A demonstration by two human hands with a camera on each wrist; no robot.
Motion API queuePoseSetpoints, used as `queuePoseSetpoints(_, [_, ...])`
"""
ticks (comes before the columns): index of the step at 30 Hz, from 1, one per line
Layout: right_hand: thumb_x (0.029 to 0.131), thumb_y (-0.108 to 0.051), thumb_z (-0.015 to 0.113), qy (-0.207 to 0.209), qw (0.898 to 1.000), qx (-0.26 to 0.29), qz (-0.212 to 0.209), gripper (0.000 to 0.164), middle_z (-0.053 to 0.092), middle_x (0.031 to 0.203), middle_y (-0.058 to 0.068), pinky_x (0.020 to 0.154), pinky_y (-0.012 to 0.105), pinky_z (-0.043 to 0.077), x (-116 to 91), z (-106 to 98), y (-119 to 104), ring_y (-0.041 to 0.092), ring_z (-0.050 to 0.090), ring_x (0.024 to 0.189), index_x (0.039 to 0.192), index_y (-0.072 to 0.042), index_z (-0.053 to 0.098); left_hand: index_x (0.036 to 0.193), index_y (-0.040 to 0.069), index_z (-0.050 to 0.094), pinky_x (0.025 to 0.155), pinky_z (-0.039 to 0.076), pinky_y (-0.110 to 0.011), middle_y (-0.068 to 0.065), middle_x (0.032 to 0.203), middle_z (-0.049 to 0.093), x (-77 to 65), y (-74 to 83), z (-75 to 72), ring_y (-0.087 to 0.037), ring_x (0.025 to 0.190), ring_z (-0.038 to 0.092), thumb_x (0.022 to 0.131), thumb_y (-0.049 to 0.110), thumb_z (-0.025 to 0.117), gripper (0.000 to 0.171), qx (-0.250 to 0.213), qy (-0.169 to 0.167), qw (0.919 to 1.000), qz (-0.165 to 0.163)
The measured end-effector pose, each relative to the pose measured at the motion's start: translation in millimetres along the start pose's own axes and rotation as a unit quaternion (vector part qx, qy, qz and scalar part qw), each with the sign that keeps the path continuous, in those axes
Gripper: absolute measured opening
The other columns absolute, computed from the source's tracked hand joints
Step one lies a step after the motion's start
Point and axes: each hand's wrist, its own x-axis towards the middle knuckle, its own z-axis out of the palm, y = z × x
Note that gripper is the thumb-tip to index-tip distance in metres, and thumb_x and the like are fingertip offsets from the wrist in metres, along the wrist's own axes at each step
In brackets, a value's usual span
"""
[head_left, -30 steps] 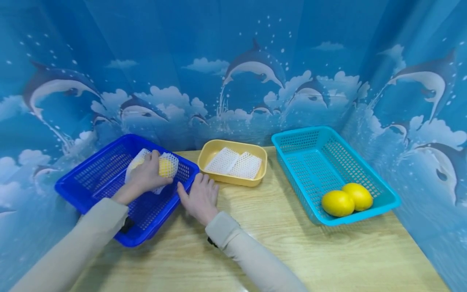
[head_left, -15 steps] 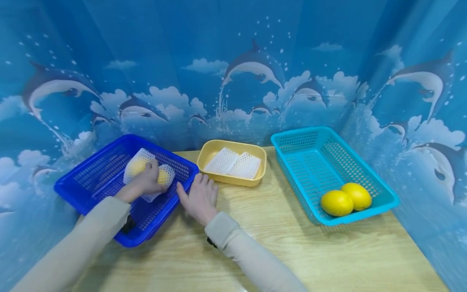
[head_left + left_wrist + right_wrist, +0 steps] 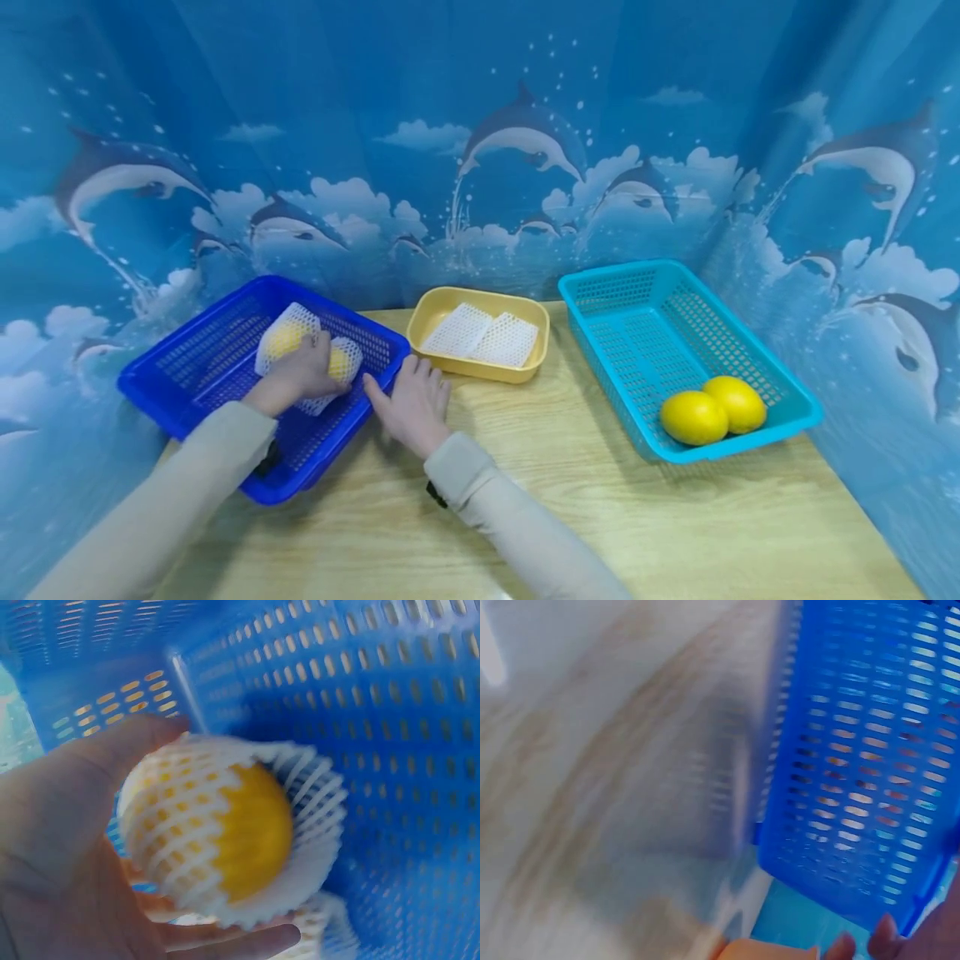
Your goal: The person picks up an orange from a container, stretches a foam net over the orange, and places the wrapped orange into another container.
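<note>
In the head view, my left hand (image 3: pixel 303 367) reaches into the dark blue basket (image 3: pixel 187 354). It grips a yellow lemon-like fruit (image 3: pixel 255 832) wrapped in a white foam net (image 3: pixel 176 817); the left wrist view shows the thumb above it and fingers below. Another netted fruit (image 3: pixel 283 340) lies just left of this hand, partly covered by it. My right hand (image 3: pixel 414 408) holds the basket's right rim, thumb over the inner side and fingers outside. In the right wrist view only its fingertips (image 3: pixel 885 937) show, low beside the basket wall.
A small yellow box (image 3: pixel 480 372) with two flat white foam nets (image 3: pixel 480 335) stands against the curtain (image 3: pixel 480 250). On the right, a turquoise basket (image 3: pixel 611 375) holds two bare yellow fruits (image 3: pixel 695 417). Everything stands on a wooden table (image 3: pixel 525 467).
My left hand and the netted fruit it grips have shifted slightly down toward the basket floor, showing more of the other netted fruit. My right hand stays on the rim.
</note>
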Motion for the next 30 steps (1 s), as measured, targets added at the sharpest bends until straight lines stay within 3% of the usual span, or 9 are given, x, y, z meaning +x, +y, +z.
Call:
queuePoseSetpoints(6, [0.090,-0.074,0.043,-0.085,0.996,0.028,0.011,0.083,0.064,0.112,0.018,0.081,0.044,0.049,4,-16,-1,0.032,0.062,0.099,0.127,0.000,0.051,0.145,-0.019,0.021,0.090,0.045,-0.066,-0.045,0.141,0.032,-9.1,2.9,-14.0,-0.059,0.117,0.048,0.089,0.048,0.066,0.099,0.050,-0.042,0.9979,0.006])
queuePoseSetpoints(10, [0.089,-0.069,0.052,-0.162,0.983,0.091,0.000,0.090,0.062,0.126,0.021,0.086,0.044,0.053,7,-32,3,0.032,0.063,0.109,0.140,0.005,0.044,0.145,-0.022,0.012,0.094,0.044,-0.065,-0.046,0.142,0.031,-12.6,3.0,-20.1,-0.058,0.119,0.047,0.092,0.050,0.062,0.103,0.059,-0.071,0.9957,0.002])
queuePoseSetpoints(13, [0.090,-0.063,0.057,-0.208,0.968,0.139,-0.026,0.084,0.062,0.127,0.021,0.086,0.041,0.054,8,-46,7,0.031,0.064,0.108,0.139,0.005,0.048,0.146,-0.022,0.008,0.095,0.043,-0.064,-0.045,0.141,0.034,-14.9,4.6,-21.9,-0.057,0.119,0.048,0.094,0.047,0.060,0.101,0.066,-0.078,0.9948,0.002])
queuePoseSetpoints(17, [0.092,-0.058,0.058,-0.253,0.951,0.170,-0.050,0.065,0.067,0.112,0.015,0.075,0.037,0.054,8,-69,14,0.024,0.066,0.092,0.125,-0.001,0.059,0.145,-0.023,0.011,0.094,0.043,-0.065,-0.042,0.138,0.041,-18.4,11.3,-25.3,-0.055,0.117,0.051,0.095,0.041,0.059,0.094,0.076,-0.074,0.9944,0.006])
queuePoseSetpoints(21, [0.094,-0.054,0.058,-0.267,0.944,0.179,-0.070,0.057,0.066,0.109,0.009,0.075,0.032,0.052,8,-93,20,0.019,0.062,0.092,0.122,-0.004,0.058,0.144,-0.022,0.020,0.093,0.044,-0.065,-0.039,0.136,0.045,-24.5,21.8,-32.7,-0.053,0.118,0.052,0.096,0.040,0.057,0.087,0.082,-0.078,0.9936,0.009])
queuePoseSetpoints(26, [0.096,-0.053,0.055,-0.270,0.941,0.175,-0.102,0.059,0.063,0.126,0.009,0.088,0.034,0.051,1,-127,23,0.021,0.062,0.109,0.132,-0.006,0.055,0.145,-0.020,0.022,0.094,0.045,-0.062,-0.038,0.143,0.039,-37.3,39.1,-45.4,-0.051,0.122,0.050,0.099,0.043,0.052,0.083,0.080,-0.104,0.9912,0.009])
queuePoseSetpoints(28, [0.097,-0.053,0.054,-0.267,0.942,0.168,-0.113,0.057,0.064,0.126,0.007,0.087,0.034,0.052,-2,-139,25,0.019,0.062,0.108,0.132,-0.009,0.056,0.147,-0.018,0.020,0.094,0.045,-0.061,-0.038,0.146,0.036,-43.9,47.7,-51.1,-0.050,0.124,0.048,0.100,0.044,0.049,0.084,0.070,-0.116,0.9907,0.012])
queuePoseSetpoints(30, [0.097,-0.053,0.053,-0.260,0.944,0.157,-0.126,0.054,0.067,0.115,0.006,0.081,0.033,0.052,-5,-150,27,0.017,0.064,0.096,0.131,-0.010,0.057,0.150,-0.014,0.019,0.095,0.046,-0.060,-0.037,0.148,0.034,-50.8,56.7,-55.8,-0.050,0.127,0.046,0.100,0.048,0.047,0.084,0.060,-0.118,0.9910,0.020])
